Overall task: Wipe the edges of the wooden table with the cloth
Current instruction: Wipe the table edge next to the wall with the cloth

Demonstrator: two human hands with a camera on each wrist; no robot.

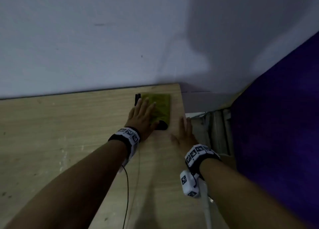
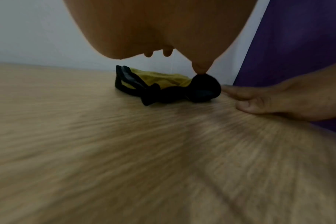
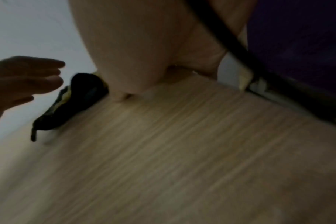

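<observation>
A yellow-green cloth (image 1: 159, 106) with black trim lies flat near the far right corner of the wooden table (image 1: 51, 133). My left hand (image 1: 143, 115) is spread over the cloth's left part with straight fingers. In the left wrist view its thumb tip touches the black end of the cloth (image 2: 203, 89), while the right wrist view shows the left hand's fingers (image 3: 29, 75) raised a little above the cloth (image 3: 77, 98). My right hand (image 1: 184, 133) lies flat with straight fingers along the table's right edge, beside the cloth and not touching it.
A white wall (image 1: 103, 39) runs directly behind the table's far edge. A purple surface (image 1: 279, 125) stands to the right, across a narrow gap holding pale cables and pipes (image 1: 217, 128). A thin black wire (image 1: 127, 185) hangs from my left wristband over the tabletop.
</observation>
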